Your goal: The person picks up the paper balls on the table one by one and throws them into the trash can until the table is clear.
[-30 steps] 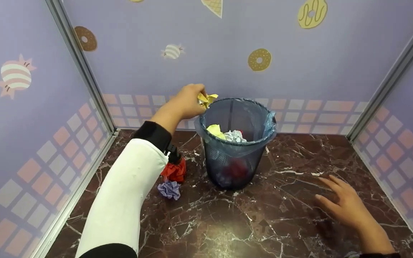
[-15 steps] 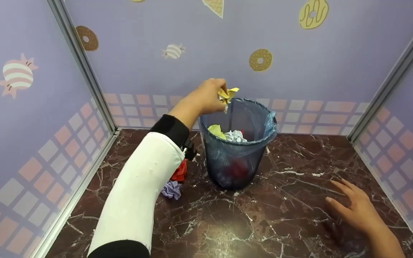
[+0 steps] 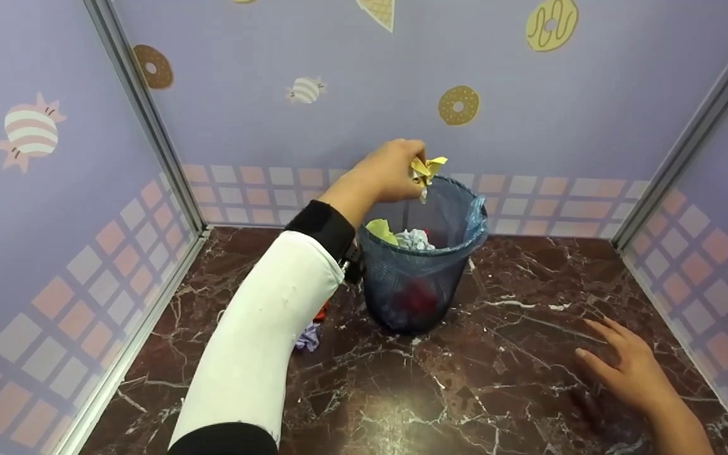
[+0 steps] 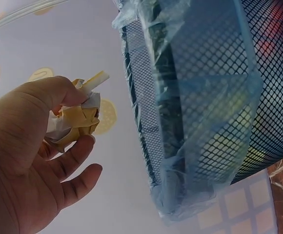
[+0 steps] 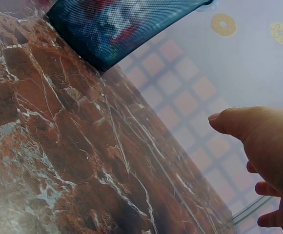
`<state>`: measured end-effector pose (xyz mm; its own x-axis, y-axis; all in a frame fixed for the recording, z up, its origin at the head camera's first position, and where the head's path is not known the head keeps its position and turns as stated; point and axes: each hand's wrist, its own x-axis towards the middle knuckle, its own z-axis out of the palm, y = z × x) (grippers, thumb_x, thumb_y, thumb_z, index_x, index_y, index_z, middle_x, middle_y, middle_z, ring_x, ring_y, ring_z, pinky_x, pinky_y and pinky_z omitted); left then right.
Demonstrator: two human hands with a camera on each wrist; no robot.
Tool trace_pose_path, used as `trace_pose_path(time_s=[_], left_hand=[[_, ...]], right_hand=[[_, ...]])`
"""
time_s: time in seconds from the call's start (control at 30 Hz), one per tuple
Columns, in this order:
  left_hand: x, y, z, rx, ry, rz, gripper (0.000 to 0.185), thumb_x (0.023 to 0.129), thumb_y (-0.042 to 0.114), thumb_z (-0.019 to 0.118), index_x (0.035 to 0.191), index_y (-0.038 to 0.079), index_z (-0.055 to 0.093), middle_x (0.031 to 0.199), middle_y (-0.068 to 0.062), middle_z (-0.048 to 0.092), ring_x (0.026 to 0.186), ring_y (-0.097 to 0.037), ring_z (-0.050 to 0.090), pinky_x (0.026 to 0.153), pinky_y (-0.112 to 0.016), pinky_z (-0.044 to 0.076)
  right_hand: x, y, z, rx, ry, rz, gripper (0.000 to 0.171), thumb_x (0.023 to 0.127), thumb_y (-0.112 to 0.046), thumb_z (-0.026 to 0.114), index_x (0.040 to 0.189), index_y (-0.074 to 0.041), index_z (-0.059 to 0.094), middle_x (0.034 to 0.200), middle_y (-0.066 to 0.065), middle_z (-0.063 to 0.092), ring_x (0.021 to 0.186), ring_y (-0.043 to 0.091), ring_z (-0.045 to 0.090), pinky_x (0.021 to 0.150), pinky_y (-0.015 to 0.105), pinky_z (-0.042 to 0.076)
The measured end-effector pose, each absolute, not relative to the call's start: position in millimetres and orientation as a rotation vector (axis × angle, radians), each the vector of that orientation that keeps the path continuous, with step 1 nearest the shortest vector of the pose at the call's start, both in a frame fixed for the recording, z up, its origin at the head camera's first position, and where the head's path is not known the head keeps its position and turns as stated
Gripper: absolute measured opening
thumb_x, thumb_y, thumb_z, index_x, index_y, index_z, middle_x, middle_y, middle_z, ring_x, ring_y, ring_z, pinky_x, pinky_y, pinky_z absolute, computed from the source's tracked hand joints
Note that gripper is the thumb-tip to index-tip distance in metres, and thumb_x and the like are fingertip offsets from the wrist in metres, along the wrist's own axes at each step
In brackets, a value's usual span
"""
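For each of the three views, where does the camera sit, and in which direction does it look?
Head: above, facing down at the bin; both hands show.
Left wrist: beside the bin rim, facing up; left hand pinches yellow paper.
Right wrist: low over the marble floor, facing the bin; right hand open.
All views share the bin.

We count one mesh bin [image 3: 424,272] with one blue liner [image 3: 476,218], one yellow paper wad [image 3: 426,169] above it, two wads visible near the bin's top, one pale green [image 3: 381,231] and one white [image 3: 413,239], and two more on the floor, one red [image 3: 321,311], one lilac [image 3: 307,338]
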<state>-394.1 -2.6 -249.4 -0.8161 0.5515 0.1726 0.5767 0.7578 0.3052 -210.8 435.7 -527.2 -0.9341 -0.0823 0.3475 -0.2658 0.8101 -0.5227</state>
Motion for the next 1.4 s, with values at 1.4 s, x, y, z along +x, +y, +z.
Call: trace_pose_path(time_s=[1.4], left_hand=[[-399.2,-115.7,-285.2,-0.621,-2.964,-0.691,0.098,0.08,0.038,0.084,0.162,0.029,0.031,0.169,-0.006,0.032,0.153,-0.032,0.034,0.124,-0.055,0.032]], right_hand=[[-231.5,384.9,-514.6,0.354,-2.803,0.777,0.064,0.096,-0.043,0.07,0.15,-0.013,0.052,0.16,0.031,0.036,0.143,0.062,0.03,0.104,0.084,0.027]])
